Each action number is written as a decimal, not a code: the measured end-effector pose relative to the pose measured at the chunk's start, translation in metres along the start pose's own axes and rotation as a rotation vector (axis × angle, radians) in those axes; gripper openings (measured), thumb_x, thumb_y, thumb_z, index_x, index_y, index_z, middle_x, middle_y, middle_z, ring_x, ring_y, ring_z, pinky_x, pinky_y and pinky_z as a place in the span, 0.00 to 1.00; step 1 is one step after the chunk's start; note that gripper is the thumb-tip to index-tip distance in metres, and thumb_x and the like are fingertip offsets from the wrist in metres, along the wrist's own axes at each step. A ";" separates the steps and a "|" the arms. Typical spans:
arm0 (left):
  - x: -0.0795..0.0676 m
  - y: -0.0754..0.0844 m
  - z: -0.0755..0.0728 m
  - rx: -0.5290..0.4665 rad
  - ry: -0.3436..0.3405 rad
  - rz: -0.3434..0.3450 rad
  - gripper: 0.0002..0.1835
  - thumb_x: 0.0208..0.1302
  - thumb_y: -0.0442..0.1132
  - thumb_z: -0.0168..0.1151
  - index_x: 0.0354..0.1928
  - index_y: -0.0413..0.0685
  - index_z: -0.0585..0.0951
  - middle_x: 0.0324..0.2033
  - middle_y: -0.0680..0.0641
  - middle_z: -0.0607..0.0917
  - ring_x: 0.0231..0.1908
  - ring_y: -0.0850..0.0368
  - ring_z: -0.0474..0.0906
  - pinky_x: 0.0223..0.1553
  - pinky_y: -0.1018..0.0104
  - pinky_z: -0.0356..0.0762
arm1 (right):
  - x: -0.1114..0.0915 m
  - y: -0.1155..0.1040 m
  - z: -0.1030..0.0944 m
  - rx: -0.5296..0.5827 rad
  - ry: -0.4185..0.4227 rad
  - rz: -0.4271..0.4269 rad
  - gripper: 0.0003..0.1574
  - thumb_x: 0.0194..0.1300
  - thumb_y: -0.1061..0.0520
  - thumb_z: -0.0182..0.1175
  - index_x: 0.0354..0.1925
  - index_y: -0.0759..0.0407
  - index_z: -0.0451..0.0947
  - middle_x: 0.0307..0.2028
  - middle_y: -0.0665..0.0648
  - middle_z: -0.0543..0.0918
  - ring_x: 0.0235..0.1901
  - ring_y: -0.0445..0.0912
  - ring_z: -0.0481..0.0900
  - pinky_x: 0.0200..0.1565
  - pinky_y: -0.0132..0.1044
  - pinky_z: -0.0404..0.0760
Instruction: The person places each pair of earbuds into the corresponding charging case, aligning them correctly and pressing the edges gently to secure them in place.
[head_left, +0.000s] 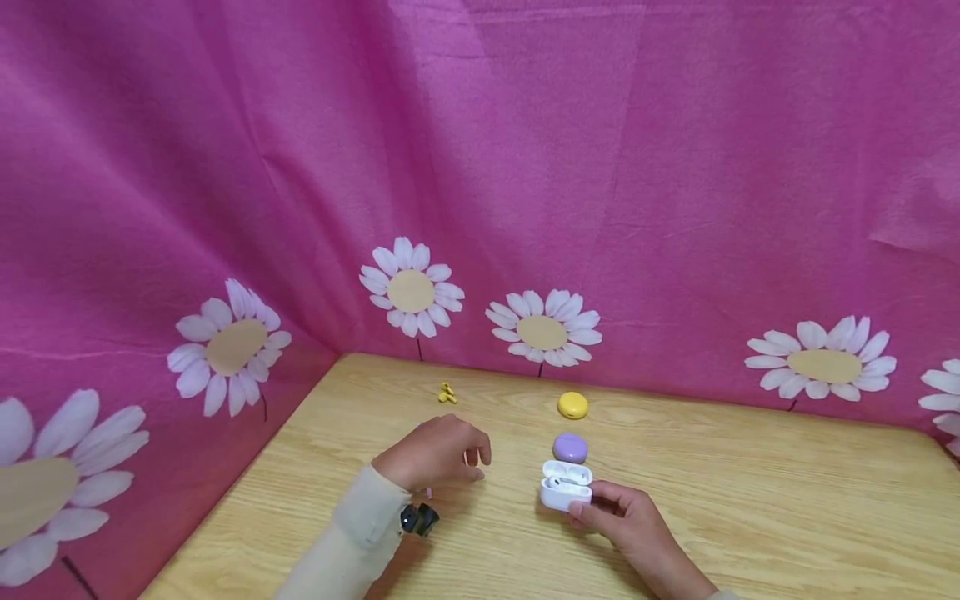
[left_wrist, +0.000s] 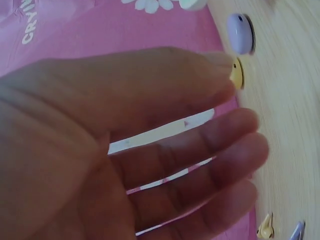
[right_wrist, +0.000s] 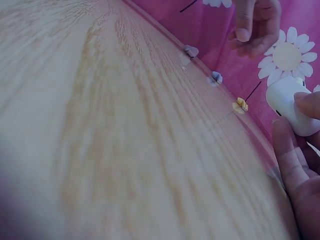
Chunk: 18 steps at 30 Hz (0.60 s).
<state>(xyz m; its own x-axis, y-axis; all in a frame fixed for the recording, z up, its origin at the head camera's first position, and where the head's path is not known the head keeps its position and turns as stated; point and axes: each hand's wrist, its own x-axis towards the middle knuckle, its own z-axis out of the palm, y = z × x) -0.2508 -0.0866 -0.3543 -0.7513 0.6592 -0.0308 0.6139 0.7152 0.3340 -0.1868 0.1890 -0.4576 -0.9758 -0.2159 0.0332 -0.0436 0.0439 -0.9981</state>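
White case in R hand, lid up

Nearest us, the R hand (head_left: 633, 525) grips the white case (head_left: 566, 500), thumb on its front; we see one white earbud (head_left: 555, 482) in its L side. The L hand (head_left: 438, 454) is over the table (head_left: 787, 508), fingers loosely bent w/ gaps btwn, palm bare; a blk wrist cam (head_left: 418, 519) sits by its sleeve (head_left: 352, 525). Just beyond the white case we've got the purple case (head_left: 571, 447), then the yellow case (head_left: 573, 406), both lids down. Past the L hand we spot yellow earbuds (head_left: 447, 396); the L wrist view adds a purple earbud (left_wrist: 297, 231) nearby, partly in frame. At back, pink cloth (head_left: 525, 150) w/ white daisies (head_left: 411, 290); via L wrist we read "CRYIN" (left_wrist: 27, 22), running off the top edge.
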 end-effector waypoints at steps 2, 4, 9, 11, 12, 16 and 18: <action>-0.004 -0.003 -0.002 -0.018 -0.015 -0.028 0.06 0.58 0.38 0.69 0.38 0.50 0.85 0.29 0.58 0.81 0.27 0.65 0.74 0.35 0.69 0.73 | 0.000 0.000 0.000 0.003 0.003 0.000 0.22 0.62 0.59 0.65 0.48 0.76 0.76 0.38 0.58 0.83 0.37 0.43 0.82 0.43 0.38 0.82; -0.008 -0.006 -0.002 -0.037 -0.022 -0.052 0.06 0.59 0.38 0.69 0.38 0.50 0.84 0.29 0.59 0.79 0.22 0.65 0.75 0.34 0.70 0.73 | 0.000 0.001 0.001 0.006 0.002 -0.007 0.22 0.62 0.60 0.64 0.48 0.76 0.75 0.39 0.59 0.83 0.37 0.43 0.82 0.43 0.38 0.82; -0.013 -0.013 -0.002 -0.091 -0.028 -0.103 0.05 0.59 0.36 0.68 0.37 0.48 0.83 0.28 0.57 0.78 0.13 0.60 0.76 0.30 0.70 0.74 | 0.000 0.001 0.000 0.022 -0.022 -0.029 0.21 0.64 0.62 0.63 0.49 0.78 0.74 0.40 0.61 0.82 0.39 0.43 0.82 0.44 0.38 0.82; -0.014 -0.015 -0.003 -0.100 -0.034 -0.117 0.04 0.59 0.36 0.69 0.35 0.48 0.83 0.27 0.56 0.77 0.16 0.59 0.77 0.30 0.69 0.74 | 0.000 0.001 0.000 0.025 -0.022 -0.015 0.22 0.64 0.61 0.63 0.49 0.78 0.74 0.40 0.61 0.82 0.39 0.43 0.82 0.44 0.38 0.82; -0.015 -0.016 -0.003 -0.097 -0.035 -0.120 0.04 0.59 0.36 0.69 0.35 0.48 0.83 0.27 0.56 0.77 0.19 0.60 0.77 0.30 0.69 0.74 | 0.000 0.001 0.000 0.022 -0.021 -0.013 0.21 0.64 0.61 0.63 0.49 0.78 0.75 0.40 0.60 0.82 0.39 0.43 0.82 0.44 0.38 0.82; -0.017 -0.021 -0.003 -0.047 -0.031 -0.129 0.04 0.58 0.37 0.70 0.32 0.50 0.82 0.25 0.57 0.76 0.26 0.62 0.74 0.35 0.66 0.73 | -0.001 0.001 -0.001 0.014 -0.012 -0.001 0.22 0.64 0.61 0.63 0.49 0.77 0.75 0.40 0.59 0.82 0.39 0.43 0.82 0.44 0.38 0.82; -0.018 -0.023 -0.003 -0.024 -0.023 -0.129 0.04 0.57 0.36 0.70 0.30 0.51 0.82 0.24 0.57 0.76 0.27 0.63 0.72 0.36 0.65 0.73 | -0.001 0.001 -0.001 0.016 -0.011 -0.006 0.21 0.63 0.61 0.63 0.49 0.77 0.75 0.40 0.60 0.82 0.39 0.43 0.82 0.43 0.38 0.82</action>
<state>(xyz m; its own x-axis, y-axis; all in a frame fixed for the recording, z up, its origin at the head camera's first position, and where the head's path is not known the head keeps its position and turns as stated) -0.2525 -0.1152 -0.3581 -0.8177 0.5675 -0.0968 0.5063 0.7890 0.3482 -0.1860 0.1903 -0.4583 -0.9732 -0.2268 0.0387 -0.0460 0.0270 -0.9986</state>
